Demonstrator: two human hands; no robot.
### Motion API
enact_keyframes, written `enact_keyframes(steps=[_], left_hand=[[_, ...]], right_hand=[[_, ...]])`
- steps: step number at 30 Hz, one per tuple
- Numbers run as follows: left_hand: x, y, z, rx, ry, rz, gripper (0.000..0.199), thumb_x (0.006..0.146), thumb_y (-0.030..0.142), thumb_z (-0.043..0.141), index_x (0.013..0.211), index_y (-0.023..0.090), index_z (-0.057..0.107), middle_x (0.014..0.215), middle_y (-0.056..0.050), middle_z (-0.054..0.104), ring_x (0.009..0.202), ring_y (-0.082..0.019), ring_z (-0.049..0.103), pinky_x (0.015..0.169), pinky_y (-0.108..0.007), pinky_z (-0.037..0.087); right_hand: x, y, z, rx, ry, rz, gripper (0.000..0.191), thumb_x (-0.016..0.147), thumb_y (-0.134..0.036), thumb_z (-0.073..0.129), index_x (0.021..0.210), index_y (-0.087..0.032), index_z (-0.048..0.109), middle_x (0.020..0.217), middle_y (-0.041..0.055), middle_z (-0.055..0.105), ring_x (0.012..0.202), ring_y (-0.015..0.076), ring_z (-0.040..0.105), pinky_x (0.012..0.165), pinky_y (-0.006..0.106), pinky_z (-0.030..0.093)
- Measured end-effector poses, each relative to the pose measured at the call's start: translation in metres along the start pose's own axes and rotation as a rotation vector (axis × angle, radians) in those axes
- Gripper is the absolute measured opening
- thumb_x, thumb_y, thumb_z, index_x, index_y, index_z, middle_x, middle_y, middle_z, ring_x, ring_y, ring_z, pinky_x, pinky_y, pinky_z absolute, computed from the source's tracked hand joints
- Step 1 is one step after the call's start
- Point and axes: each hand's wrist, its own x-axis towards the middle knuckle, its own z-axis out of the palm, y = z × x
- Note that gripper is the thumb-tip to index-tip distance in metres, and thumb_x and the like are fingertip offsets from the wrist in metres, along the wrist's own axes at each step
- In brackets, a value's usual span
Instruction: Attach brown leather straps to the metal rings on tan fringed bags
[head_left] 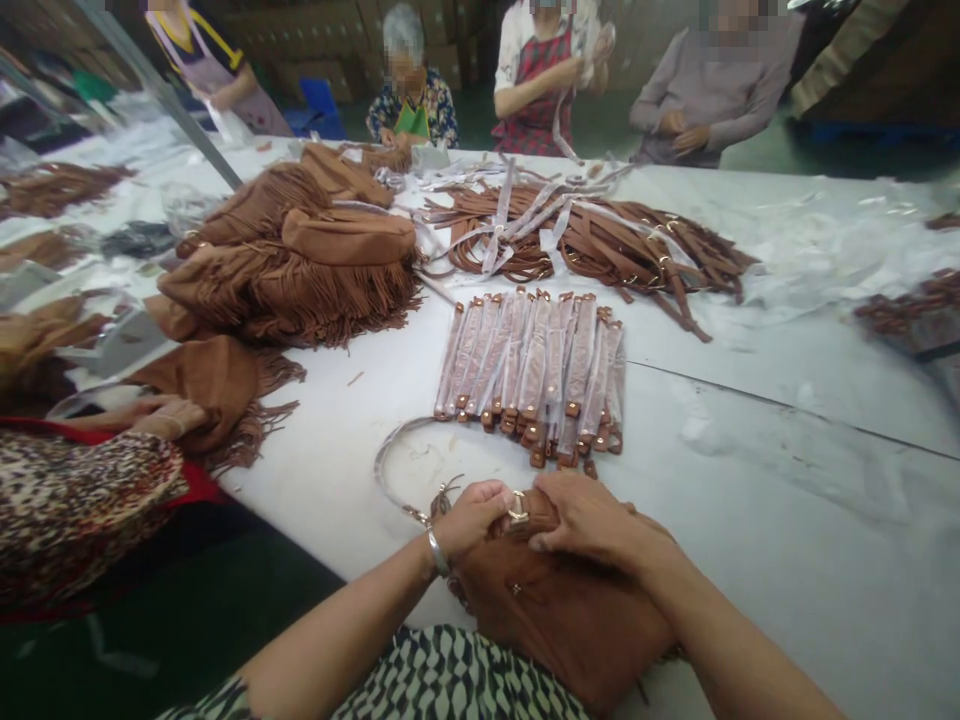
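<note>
A brown bag (570, 620) lies at the table's front edge, against my patterned clothing. My left hand (474, 515), with a silver bracelet at the wrist, pinches a gold-coloured buckle (518, 507) at the bag's top. Just right of it, my right hand (581, 515) is closed on the brown strap piece by the buckle, fingers bent over the bag's upper edge. A wrapped strap (381, 470) curves over the table left of my left hand, with a small tassel (442, 498) near its end.
Beyond my hands lies a row of plastic-wrapped straps (529, 365). Behind are loose brown straps (622, 235) and fringed bags (292, 270). At left, a person's hands (169, 412) touch another bag (214, 385). Several people stand or sit across the white table (720, 460).
</note>
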Motion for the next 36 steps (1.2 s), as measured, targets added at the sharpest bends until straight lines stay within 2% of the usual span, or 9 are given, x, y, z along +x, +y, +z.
enact_keyframes(steps=[5,10,14,21,24,31,36], left_hand=[[-0.012,-0.007,-0.007,-0.123,0.078,0.035,0.041,0.078,0.053,0.047,0.068,0.014,0.051,0.05,0.003,0.048,0.04,-0.006,0.039,0.042,-0.02,0.025],[-0.031,-0.017,-0.009,-0.241,0.153,0.029,0.038,0.08,0.05,0.048,0.069,0.014,0.051,0.047,0.003,0.047,0.038,-0.006,0.037,0.039,-0.019,0.023],[-0.046,-0.017,-0.002,-0.349,0.17,0.021,0.034,0.079,0.047,0.053,0.072,0.013,0.052,0.054,0.002,0.05,0.042,-0.005,0.04,0.04,-0.018,0.025],[-0.061,-0.024,0.008,-0.662,0.143,-0.039,0.03,0.07,0.038,0.069,0.08,0.013,0.054,0.058,0.004,0.048,0.045,-0.004,0.041,0.044,-0.017,0.028],[-0.065,-0.027,0.008,-0.747,0.082,-0.033,0.028,0.071,0.034,0.068,0.079,0.013,0.053,0.056,0.005,0.045,0.044,-0.004,0.038,0.043,-0.017,0.027],[-0.073,-0.021,0.005,-0.772,-0.006,-0.018,0.024,0.075,0.03,0.064,0.072,0.014,0.047,0.05,0.008,0.031,0.039,-0.003,0.026,0.038,-0.016,0.016],[-0.079,-0.023,0.002,-0.751,-0.07,-0.009,0.023,0.08,0.031,0.057,0.07,0.015,0.043,0.049,0.008,0.028,0.038,-0.003,0.023,0.038,-0.017,0.014]], right_hand=[[-0.009,-0.036,0.012,-0.215,0.22,0.112,0.028,0.072,-0.041,0.063,0.087,-0.02,0.052,0.082,0.005,0.054,0.079,0.0233,0.05,0.067,0.032,0.029],[-0.016,-0.05,0.016,-0.248,0.234,0.128,0.029,0.069,-0.04,0.067,0.084,-0.022,0.052,0.079,0.0039,0.054,0.076,0.0231,0.05,0.066,0.032,0.029],[-0.019,-0.055,0.014,-0.245,0.225,0.168,0.029,0.068,-0.04,0.067,0.085,-0.022,0.052,0.079,0.004,0.055,0.076,0.023,0.051,0.065,0.031,0.029],[-0.026,-0.072,0.018,-0.268,0.243,0.179,0.022,0.073,-0.038,0.061,0.084,-0.021,0.052,0.078,0.0048,0.056,0.076,0.0227,0.051,0.066,0.032,0.029],[-0.029,-0.079,0.018,-0.269,0.22,0.177,0.019,0.072,-0.032,0.061,0.085,-0.021,0.052,0.08,0.0051,0.056,0.077,0.0229,0.051,0.067,0.033,0.028],[-0.035,-0.094,0.013,-0.267,0.199,0.157,0.023,0.07,-0.033,0.062,0.088,-0.021,0.053,0.081,0.0052,0.057,0.079,0.0231,0.049,0.068,0.033,0.028],[-0.04,-0.102,0.011,-0.247,0.203,0.13,0.019,0.07,-0.024,0.058,0.089,-0.019,0.054,0.083,0.0053,0.057,0.079,0.0225,0.047,0.07,0.033,0.026]])
